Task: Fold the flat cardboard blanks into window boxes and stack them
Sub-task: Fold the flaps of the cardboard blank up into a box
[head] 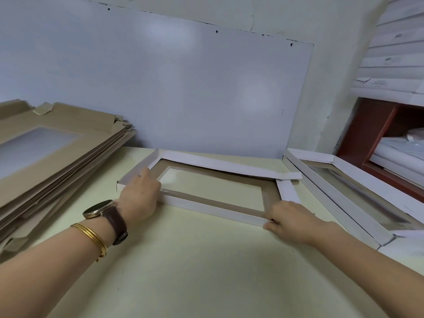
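A partly folded window box (220, 165) lies on the pale table (195, 267), brown inside with white walls and a clear film window. Its left, far and near walls stand up; the right flap (288, 190) still leans outward. My left hand (140, 196) rests over the box's left end, fingers reaching inside against the left wall. My right hand (291, 219) pinches the near right corner where the near wall ends. A pile of flat brown blanks (59, 152) with windows lies at the left. A folded box (339, 191) sits at the right.
A grey-white board (183, 88) leans against the wall behind the box. At the far right stands a red-brown shelf (371, 134) with white packs above and inside it. I wear a watch and gold bangles on my left wrist.
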A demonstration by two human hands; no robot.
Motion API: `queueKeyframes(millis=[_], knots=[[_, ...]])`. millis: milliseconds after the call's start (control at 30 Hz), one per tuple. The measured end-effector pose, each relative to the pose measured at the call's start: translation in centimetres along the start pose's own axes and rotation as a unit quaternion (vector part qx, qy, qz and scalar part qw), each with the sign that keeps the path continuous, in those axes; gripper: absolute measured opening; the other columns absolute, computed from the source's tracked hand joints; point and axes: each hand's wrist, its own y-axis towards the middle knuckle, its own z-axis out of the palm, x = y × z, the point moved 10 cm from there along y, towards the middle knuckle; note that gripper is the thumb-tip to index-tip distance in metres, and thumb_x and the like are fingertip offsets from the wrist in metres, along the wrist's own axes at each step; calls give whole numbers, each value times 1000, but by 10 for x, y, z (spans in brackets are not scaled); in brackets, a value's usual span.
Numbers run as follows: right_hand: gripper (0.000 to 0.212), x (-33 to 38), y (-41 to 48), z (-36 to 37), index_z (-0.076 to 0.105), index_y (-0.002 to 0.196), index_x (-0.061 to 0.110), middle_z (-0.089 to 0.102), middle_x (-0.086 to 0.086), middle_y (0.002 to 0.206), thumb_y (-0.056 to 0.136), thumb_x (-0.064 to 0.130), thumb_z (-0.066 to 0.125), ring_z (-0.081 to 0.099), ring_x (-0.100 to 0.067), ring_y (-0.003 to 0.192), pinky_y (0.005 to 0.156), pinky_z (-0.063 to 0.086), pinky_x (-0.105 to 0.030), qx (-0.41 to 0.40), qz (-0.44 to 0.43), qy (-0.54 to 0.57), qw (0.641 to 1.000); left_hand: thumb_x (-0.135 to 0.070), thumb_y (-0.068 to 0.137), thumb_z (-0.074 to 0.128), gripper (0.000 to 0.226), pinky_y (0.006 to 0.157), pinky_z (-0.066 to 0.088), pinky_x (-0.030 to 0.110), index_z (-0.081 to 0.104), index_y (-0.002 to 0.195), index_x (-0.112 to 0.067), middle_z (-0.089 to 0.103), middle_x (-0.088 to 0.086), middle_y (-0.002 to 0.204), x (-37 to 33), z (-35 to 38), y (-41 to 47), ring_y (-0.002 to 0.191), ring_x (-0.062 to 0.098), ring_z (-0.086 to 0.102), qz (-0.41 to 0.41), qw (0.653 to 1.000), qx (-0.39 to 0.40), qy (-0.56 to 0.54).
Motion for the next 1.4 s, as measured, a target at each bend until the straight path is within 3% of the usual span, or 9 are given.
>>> queueKeyframes(millis=[233, 367, 533, 700, 833, 933, 1133, 1233, 1400], knots=[[20, 55, 9, -12, 42, 69, 13, 53, -8, 78, 86, 20, 50, 54, -32, 79, 59, 30, -32, 14, -26, 59, 998, -9, 88, 48, 33, 75, 49, 37, 48, 121, -12, 29, 5, 111, -70, -10, -15, 82, 31, 57, 91, 986, 16, -136], [23, 87, 19, -12, 33, 65, 14, 42, -5, 69, 80, 12, 50, 46, -28, 65, 55, 34, -31, 38, -17, 131, 991, -28, 96, 46, 24, 85, 45, 33, 54, 115, -15, 54, 5, 116, -98, -7, -21, 101, 26, 56, 87, 972, 62, -208], [26, 117, 34, -17, 39, 64, 14, 44, -4, 71, 86, 12, 53, 49, -25, 69, 48, 32, -27, 30, 16, 222, 975, -23, 97, 43, 16, 73, 42, 26, 57, 90, -21, 67, 5, 104, -111, -1, -28, 88, 21, 58, 79, 951, 126, -272], [15, 133, 40, -5, 56, 76, 10, 70, -12, 72, 86, 20, 62, 69, -29, 62, 67, 60, -32, 91, 90, 440, 889, -15, 88, 48, 20, 70, 46, 30, 64, 78, -9, 66, 10, 84, -95, 5, -27, 79, 23, 59, 39, 946, 169, -273], [14, 141, 39, -2, 60, 85, 3, 72, -16, 82, 87, 16, 65, 72, -31, 78, 86, 58, -36, 128, 78, 527, 836, -19, 82, 55, 24, 60, 44, 26, 71, 83, -1, 64, 7, 72, -79, 11, -25, 66, 18, 56, 5, 944, 183, -275], [16, 140, 32, -7, 61, 78, 1, 62, -15, 74, 91, 10, 61, 61, -28, 72, 77, 55, -32, 135, 27, 546, 827, -13, 76, 59, 22, 65, 52, 27, 73, 89, -2, 71, 7, 82, -73, 14, -23, 75, 17, 64, 3, 949, 182, -257], [16, 91, 9, -33, 70, 94, 10, 68, 2, 69, 87, 23, 62, 57, 3, 56, 66, 51, -19, 26, -8, 374, 927, -9, 82, 56, 23, 82, 54, 32, 70, 100, -3, 69, 11, 105, -56, 18, -7, 96, 25, 64, -9, 968, 130, -216], [15, 61, -5, -38, 72, 94, 14, 61, 13, 67, 88, 27, 65, 53, 8, 56, 60, 42, -7, -15, -2, 339, 941, -7, 84, 54, 21, 82, 50, 30, 68, 99, -5, 63, 10, 109, -49, 13, -1, 99, 26, 60, -11, 975, 94, -202], [14, 28, -36, -36, 72, 88, 26, 67, 17, 86, 85, 39, 69, 58, 6, 85, 73, 43, -10, -70, -11, 327, 942, 0, 80, 48, 17, 78, 49, 36, 60, 91, -6, 39, 8, 105, -39, 3, -6, 85, 32, 54, -22, 980, 42, -191]])
